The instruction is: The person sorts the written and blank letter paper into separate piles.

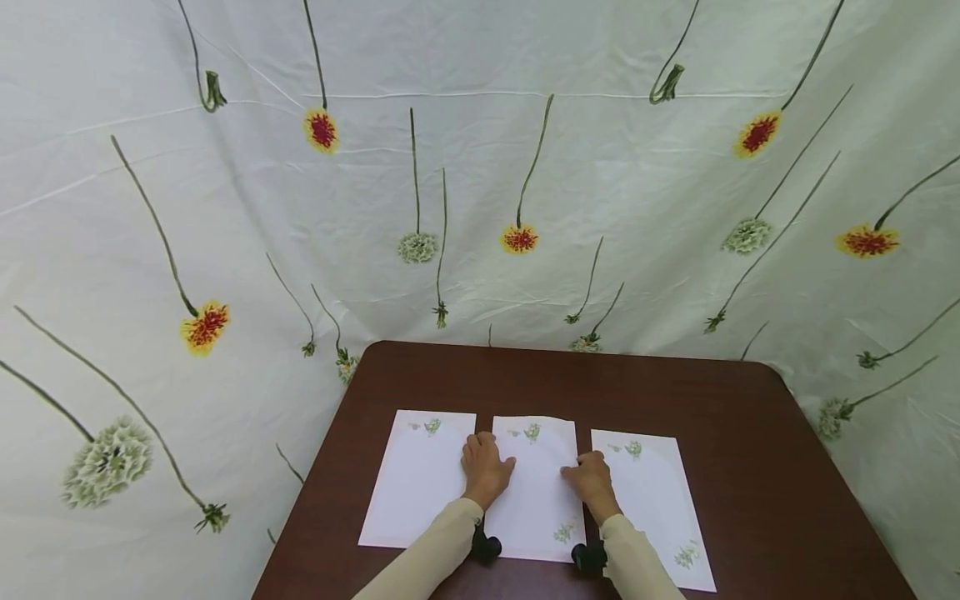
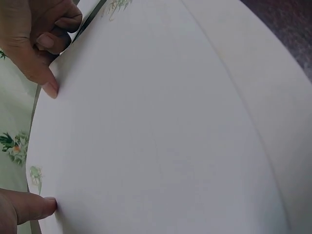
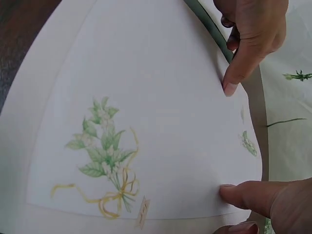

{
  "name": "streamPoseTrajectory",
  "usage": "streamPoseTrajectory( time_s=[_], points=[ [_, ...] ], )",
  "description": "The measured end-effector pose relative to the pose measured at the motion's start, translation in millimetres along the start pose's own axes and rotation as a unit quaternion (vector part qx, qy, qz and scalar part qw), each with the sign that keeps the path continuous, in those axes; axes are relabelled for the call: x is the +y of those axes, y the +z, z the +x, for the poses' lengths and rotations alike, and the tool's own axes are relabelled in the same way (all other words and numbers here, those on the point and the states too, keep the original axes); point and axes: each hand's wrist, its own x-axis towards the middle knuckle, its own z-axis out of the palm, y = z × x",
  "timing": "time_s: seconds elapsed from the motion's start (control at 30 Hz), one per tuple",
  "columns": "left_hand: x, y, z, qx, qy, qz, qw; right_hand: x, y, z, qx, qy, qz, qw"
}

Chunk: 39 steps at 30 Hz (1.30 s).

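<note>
Three white sheets printed with small green flowers lie side by side on the dark brown table. My left hand [image 1: 486, 471] is at the left edge of the middle sheet of paper [image 1: 532, 500], its thumb on top and its fingers bent at the edge. Across from it, my right hand [image 1: 592, 482] grips the right edge, thumb also on top and fingers curled beside it. Both thumbs press the paper in the wrist views, where the left thumb [image 2: 36, 206] and right thumb [image 3: 251, 195] show close. Some fingertips are hidden.
The left sheet [image 1: 420, 483] and right sheet [image 1: 652, 508] flank the middle one. Brown tabletop [image 1: 765, 483] extends to the right and behind the sheets. A white cloth [image 1: 465, 50] with a flower print hangs behind the table.
</note>
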Motion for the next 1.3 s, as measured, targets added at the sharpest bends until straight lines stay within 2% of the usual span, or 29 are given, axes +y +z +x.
streamPoseTrajectory(
  time_s=[0.2,0.47,0.7,0.87,1.1,1.3],
  points=[
    [-2.5,1.9,-0.2,0.007,0.01,0.001,0.9999,3.3,-3.5,1.1,-0.019,0.002,0.024,1.0],
    [-5.9,3.0,-0.7,0.007,0.02,-0.01,0.9997,4.8,-1.3,2.5,-0.012,-0.008,0.022,1.0],
    [-6.8,2.1,-1.7,0.002,0.022,-0.012,0.9997,5.7,-2.7,3.6,-0.014,-0.066,-0.025,0.997],
    [-7.4,-0.9,-2.9,0.008,0.021,-0.013,0.9997,6.5,-4.5,4.5,-0.007,-0.099,-0.017,0.995],
    [-11.3,-1.8,-3.1,0.016,0.025,-0.039,0.9988,4.6,-5.6,5.5,0.007,-0.092,0.022,0.995],
    [-15.7,-2.4,-0.1,0.033,0.031,-0.031,0.9985,-2.3,-9.1,7.7,0.002,-0.074,0.043,0.996]
  ],
)
